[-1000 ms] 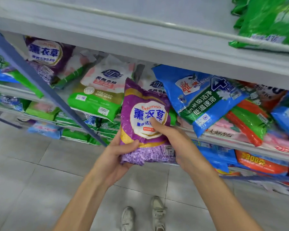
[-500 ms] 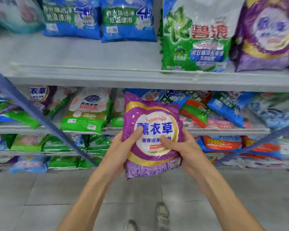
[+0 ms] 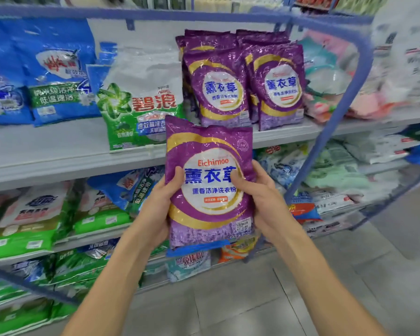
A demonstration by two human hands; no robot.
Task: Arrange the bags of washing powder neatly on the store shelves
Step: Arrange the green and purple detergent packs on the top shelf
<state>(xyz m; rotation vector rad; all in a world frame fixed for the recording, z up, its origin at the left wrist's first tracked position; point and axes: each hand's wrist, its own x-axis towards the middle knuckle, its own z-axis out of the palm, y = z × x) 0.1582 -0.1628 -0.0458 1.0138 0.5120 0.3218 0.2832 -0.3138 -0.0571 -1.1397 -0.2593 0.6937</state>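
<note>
Two hands carry one purple bag (image 3: pixel 209 183) of washing powder, upright and label outward, in front of the shelving and just below the front edge of the upper shelf (image 3: pixel 46 146); it rests on no board yet. From the head view, the only one I have, the left hand (image 3: pixel 155 207) grips the bag's left edge and the right hand (image 3: pixel 264 200) its right edge. Each thumb presses flat onto the printed front, while the other fingers curl round behind, where I cannot see them. Just above the held bag, on that upper shelf, matching purple bags (image 3: pixel 218 88) stand upright in two rows side by side, faces forward. That reads as work already done, and the one in hand looks bound for the same group. To their left a green-and-white bag (image 3: pixel 141 103) stands beside blue bags (image 3: pixel 58 76), fairly orderly too. Much is left, I'd say: on the lower shelves (image 3: pixel 95 236) green, white and blue bags lie tipped and overlapping, brands mixed. Stock to the right of the blue upright post (image 3: pixel 325 141) is too blurred to judge.
</note>
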